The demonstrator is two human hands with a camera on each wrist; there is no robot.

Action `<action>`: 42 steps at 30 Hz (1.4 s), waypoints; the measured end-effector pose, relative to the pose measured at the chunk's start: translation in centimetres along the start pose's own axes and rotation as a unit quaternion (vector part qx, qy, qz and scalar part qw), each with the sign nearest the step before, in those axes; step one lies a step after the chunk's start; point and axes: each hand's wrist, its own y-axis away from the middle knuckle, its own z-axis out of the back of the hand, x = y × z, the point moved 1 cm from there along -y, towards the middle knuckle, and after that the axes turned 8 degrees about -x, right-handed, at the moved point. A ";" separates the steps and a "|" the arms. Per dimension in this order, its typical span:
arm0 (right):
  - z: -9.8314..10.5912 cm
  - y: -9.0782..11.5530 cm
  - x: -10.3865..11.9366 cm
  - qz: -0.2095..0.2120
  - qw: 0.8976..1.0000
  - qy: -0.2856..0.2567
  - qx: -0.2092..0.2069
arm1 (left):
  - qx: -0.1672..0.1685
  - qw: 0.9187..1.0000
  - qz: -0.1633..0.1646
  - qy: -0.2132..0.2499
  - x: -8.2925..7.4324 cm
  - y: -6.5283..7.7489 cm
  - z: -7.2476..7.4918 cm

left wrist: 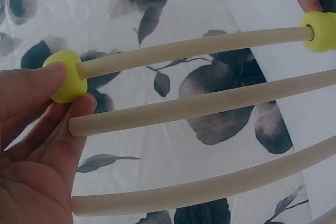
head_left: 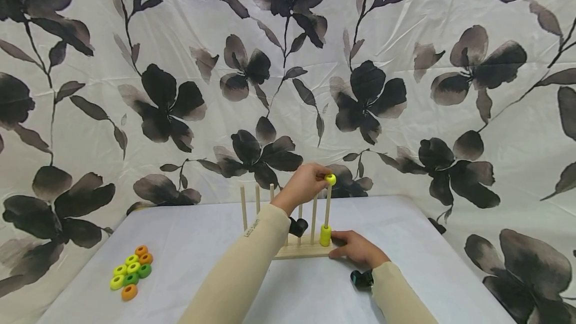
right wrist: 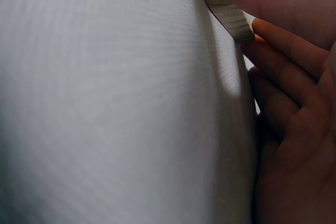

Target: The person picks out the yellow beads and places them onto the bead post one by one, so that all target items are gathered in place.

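A wooden peg stand, its base (head_left: 299, 252) on the white table, carries a row of upright pegs. Between thumb and fingers, my left hand (head_left: 303, 187) pinches a yellow bead (head_left: 330, 179) at the top of the rightmost peg (head_left: 328, 206). The left wrist view shows the peg's tip at the hole of that bead (left wrist: 69, 77). Lower on the same peg sits a stack of yellow beads (head_left: 325, 236). My right hand (head_left: 360, 249) holds the base's right end, thumb in front and fingers behind; the right wrist view shows the base's corner (right wrist: 231, 20) between them.
Several loose orange, yellow and green beads (head_left: 133, 267) lie at the table's left side. A floral cloth (head_left: 288, 89) hangs behind the table (head_left: 189, 244). Other bare pegs (head_left: 243, 209) stand left of the yellow stack, partly behind my left forearm.
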 end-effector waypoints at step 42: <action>-0.2 0.1 0.0 0.009 1.000 0.003 -0.004 | -0.053 0.998 -0.029 -0.014 1.5 1.7 1.7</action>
